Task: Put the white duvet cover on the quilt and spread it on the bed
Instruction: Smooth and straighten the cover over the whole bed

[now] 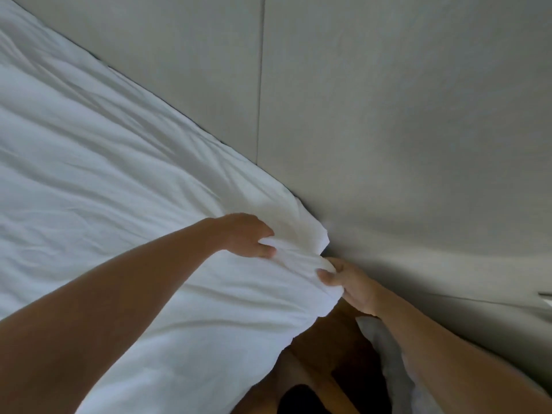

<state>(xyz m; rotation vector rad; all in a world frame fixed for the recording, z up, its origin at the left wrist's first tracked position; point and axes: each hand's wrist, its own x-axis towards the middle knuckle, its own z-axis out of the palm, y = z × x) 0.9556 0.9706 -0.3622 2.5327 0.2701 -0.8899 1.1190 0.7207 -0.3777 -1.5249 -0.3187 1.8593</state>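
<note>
Both grips, left hand [243, 234] and right hand [348, 283], pinch the duvet cover [119, 174] corner.

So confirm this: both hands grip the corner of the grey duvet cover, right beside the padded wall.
Wrong in one respect: the duvet cover is white, not grey. The head view shows the left hand and right hand gripping its corner beside the grey padded wall.

A pale grey padded wall panel [403, 121] with one vertical seam [260, 85] rises just beyond the pinch point and runs off to its right, while brown wooden floor [325, 354] shows below it in soft, dim, even light.
</note>
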